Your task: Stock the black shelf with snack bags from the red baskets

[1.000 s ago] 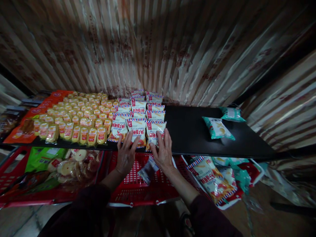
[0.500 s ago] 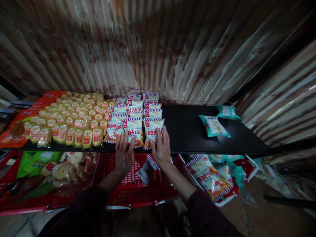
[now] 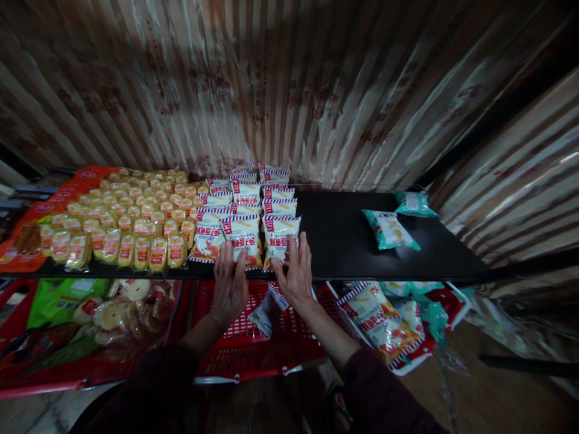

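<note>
Rows of white snack bags with red and blue striped edges [image 3: 246, 208] lie on a black shelf [image 3: 344, 241]. My left hand [image 3: 230, 283] lies flat with fingers apart on the front middle bag [image 3: 244, 235]. My right hand [image 3: 296, 271] rests open, fingers spread, on the front right bag [image 3: 278, 235]. Both hands sit at the shelf's front edge and hold nothing.
Small yellow packets [image 3: 126, 217] fill the shelf's left part. Two teal bags [image 3: 389, 229] lie at the right. Below, a red basket [image 3: 253, 343] holds one packet; another red basket [image 3: 58, 319] holds pastries. More striped and teal bags [image 3: 384, 325] lie at lower right. A striped curtain hangs behind.
Both hands stay flat on the front bags; the fingers have shifted slightly. The view has drifted a little, so the shelf appears further left.
</note>
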The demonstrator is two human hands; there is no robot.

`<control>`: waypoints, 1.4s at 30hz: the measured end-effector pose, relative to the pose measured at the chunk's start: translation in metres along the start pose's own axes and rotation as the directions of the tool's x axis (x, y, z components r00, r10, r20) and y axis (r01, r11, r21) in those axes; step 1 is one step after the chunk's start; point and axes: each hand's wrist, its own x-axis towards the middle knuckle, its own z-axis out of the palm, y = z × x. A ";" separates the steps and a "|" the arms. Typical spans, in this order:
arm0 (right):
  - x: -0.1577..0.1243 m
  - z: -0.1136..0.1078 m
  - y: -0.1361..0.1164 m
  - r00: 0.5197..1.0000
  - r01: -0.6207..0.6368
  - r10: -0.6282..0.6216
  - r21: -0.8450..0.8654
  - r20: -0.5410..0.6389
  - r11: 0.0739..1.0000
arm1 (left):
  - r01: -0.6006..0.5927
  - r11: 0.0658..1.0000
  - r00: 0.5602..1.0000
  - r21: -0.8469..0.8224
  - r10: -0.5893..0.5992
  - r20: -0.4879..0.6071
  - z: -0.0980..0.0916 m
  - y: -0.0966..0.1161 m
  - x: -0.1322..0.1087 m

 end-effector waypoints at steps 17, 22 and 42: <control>-0.004 -0.003 0.004 0.999 -0.030 0.027 0.087 0.039 0.996 | -0.017 0.999 1.000 -0.035 0.017 -0.006 0.000 0.000 0.003; -0.006 -0.006 0.005 1.000 -0.007 0.008 0.096 -0.007 0.995 | -0.032 0.996 0.999 -0.086 0.030 -0.027 -0.006 0.002 0.004; -0.088 -0.005 -0.015 0.927 -0.179 0.039 0.349 0.374 0.920 | 0.549 0.796 0.592 -0.254 -0.156 0.791 0.035 0.046 -0.057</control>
